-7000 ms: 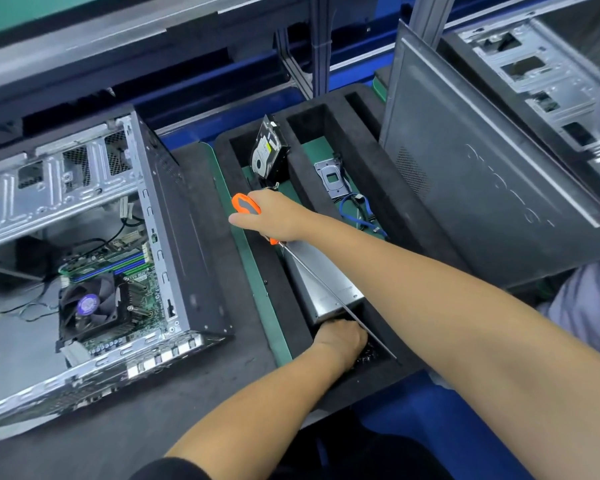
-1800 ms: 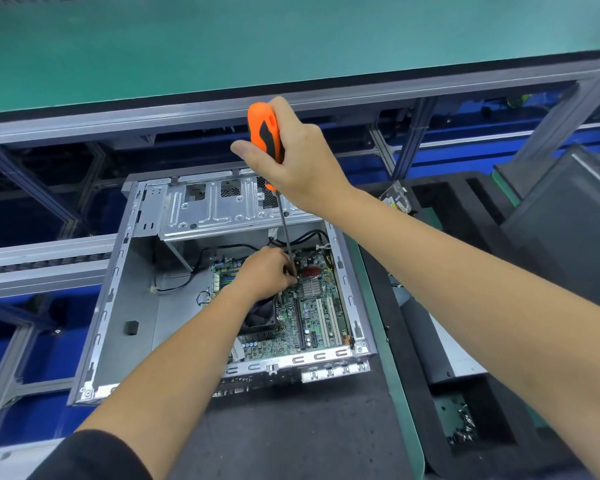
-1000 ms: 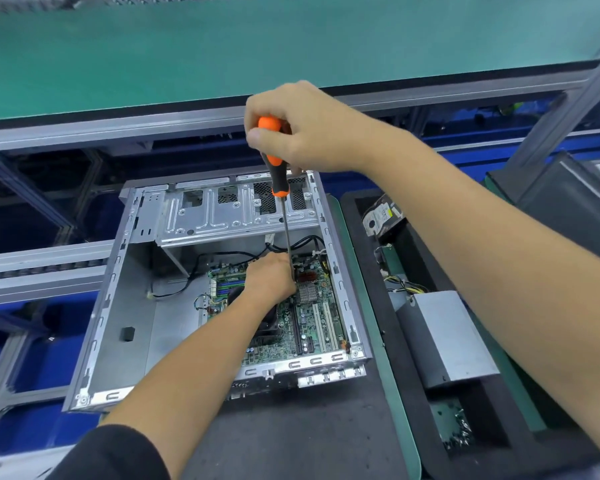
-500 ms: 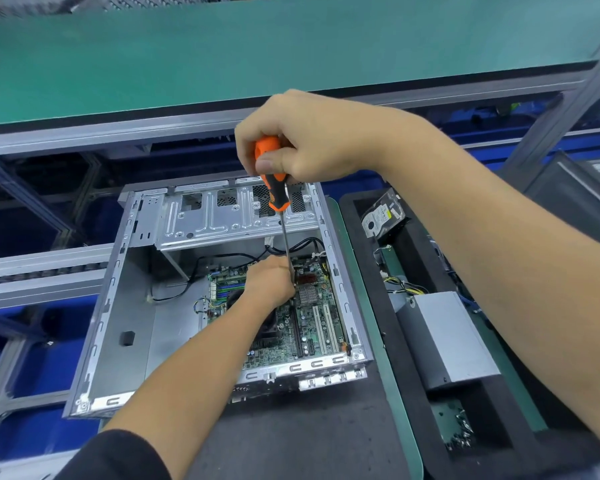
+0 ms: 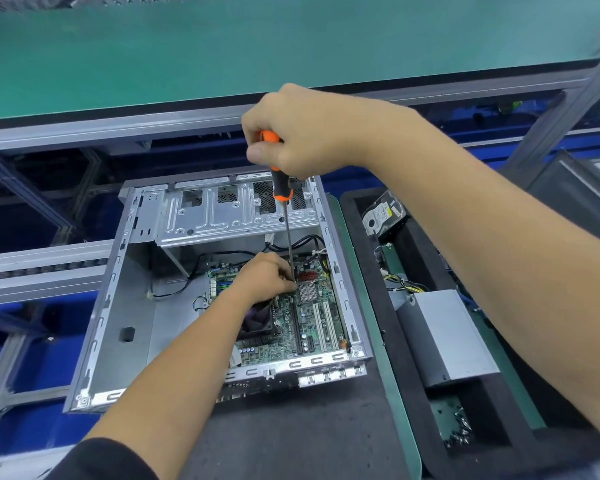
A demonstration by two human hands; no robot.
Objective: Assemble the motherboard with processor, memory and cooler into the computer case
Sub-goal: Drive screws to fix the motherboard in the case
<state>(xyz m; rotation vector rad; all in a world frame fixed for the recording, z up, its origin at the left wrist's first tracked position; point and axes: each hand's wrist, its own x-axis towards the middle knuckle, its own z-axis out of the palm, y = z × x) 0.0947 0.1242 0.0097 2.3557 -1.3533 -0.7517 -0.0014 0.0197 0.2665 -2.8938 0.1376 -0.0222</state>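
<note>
An open silver computer case (image 5: 118, 289) lies on its side on a dark mat. Inside it sits the green motherboard (image 5: 312, 323) with a black cooler fan (image 5: 258, 323), partly hidden by my left forearm. My right hand (image 5: 302, 133) grips the orange and black handle of a long screwdriver (image 5: 282, 188), held upright over the case. The shaft runs down to the board next to a small finned heatsink (image 5: 307, 292). My left hand (image 5: 265, 277) rests on the board with its fingertips pinching the shaft near the tip; the tip itself is hidden.
To the right, a black foam tray (image 5: 413, 393) holds a hard drive (image 5: 383, 214), a silver power supply (image 5: 447, 337) with cables, and a pocket with several loose screws (image 5: 458, 427). A dark case side panel (image 5: 575, 192) leans at far right. A green shelf (image 5: 257, 39) runs overhead.
My right hand came down from the raised grip and settled over the top of the screwdriver handle. My left hand stayed at the shaft tip on the board.
</note>
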